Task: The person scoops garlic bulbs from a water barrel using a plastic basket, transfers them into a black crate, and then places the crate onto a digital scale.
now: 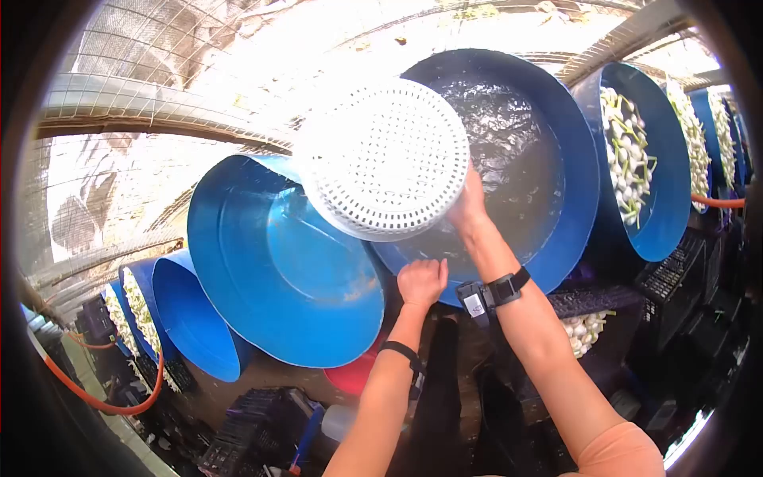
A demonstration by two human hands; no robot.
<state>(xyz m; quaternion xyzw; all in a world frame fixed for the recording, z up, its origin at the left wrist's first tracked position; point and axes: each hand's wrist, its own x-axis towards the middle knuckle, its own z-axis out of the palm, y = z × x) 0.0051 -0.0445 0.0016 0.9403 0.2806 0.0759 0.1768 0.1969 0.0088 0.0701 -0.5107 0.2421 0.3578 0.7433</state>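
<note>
A white perforated basket (387,159) is tilted above the gap between two blue tubs. My right hand (469,199) grips its right edge, with the fingers partly hidden by the basket. Just below the basket, my left hand (424,281) is closed and apart from it; whether anything is inside cannot be made out. Murky water fills the large blue tub (579,183) on the right. The light-blue tub (238,270) at the left shows its bare bottom and wall. Each of my wrists wears a black strap.
Blue tubs with white bulbs (628,159) stand at the right, and more bulb-filled tubs at the far left. A smaller blue tub (191,318), an orange hose (119,409), black crates (250,429) and a red basin (347,377) lie around. Wire mesh runs behind.
</note>
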